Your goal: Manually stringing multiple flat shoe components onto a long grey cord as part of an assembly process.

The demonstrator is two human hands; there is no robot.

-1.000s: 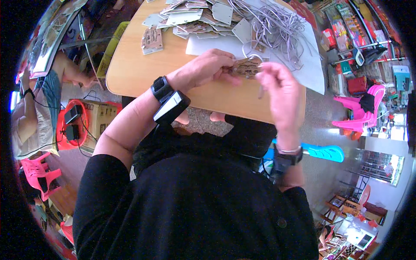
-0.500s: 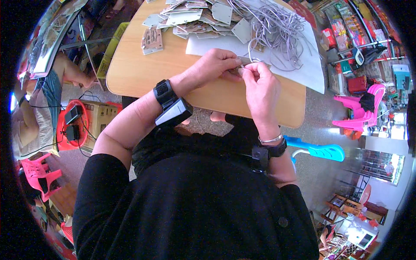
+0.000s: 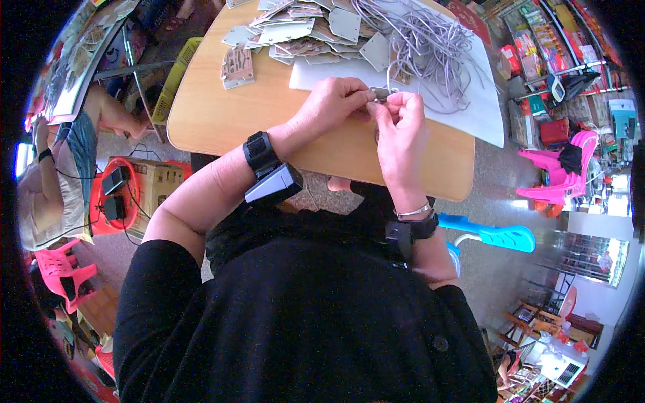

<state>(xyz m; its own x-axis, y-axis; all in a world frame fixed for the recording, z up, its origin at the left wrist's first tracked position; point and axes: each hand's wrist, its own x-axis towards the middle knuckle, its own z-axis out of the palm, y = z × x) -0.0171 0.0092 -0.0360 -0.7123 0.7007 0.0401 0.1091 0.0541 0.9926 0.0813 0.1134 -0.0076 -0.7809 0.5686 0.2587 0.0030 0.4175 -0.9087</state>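
Note:
Above the table's near part my two hands meet with their fingertips close together. My left hand (image 3: 336, 104) is closed on a small flat plate (image 3: 380, 92), largely hidden by the fingers. At its right edge my right hand (image 3: 403, 131) pinches a thin grey wire, its end hidden between thumb and fingers. That wire seems to loop up to a tangled bundle of grey wires (image 3: 430, 50) beyond the hands. Left of the bundle lies a heap of flat plates (image 3: 316, 33), some pale, some with brown traces. One brown-patterned plate (image 3: 237, 66) lies at the heap's left edge.
A white sheet (image 3: 312, 76) lies under the wires on the wooden table (image 3: 208, 114). Another person (image 3: 54, 181) sits at the left beside a red basin (image 3: 115, 195) with black adapters. Pink chairs (image 3: 564, 168) and loaded shelves stand at the right; a blue plastic item (image 3: 504, 236) is nearer.
My right hand has turned slightly and shifted a little left and up, its fingers still pinched. More of the small plate shows between my hands. My left hand stays nearly in place.

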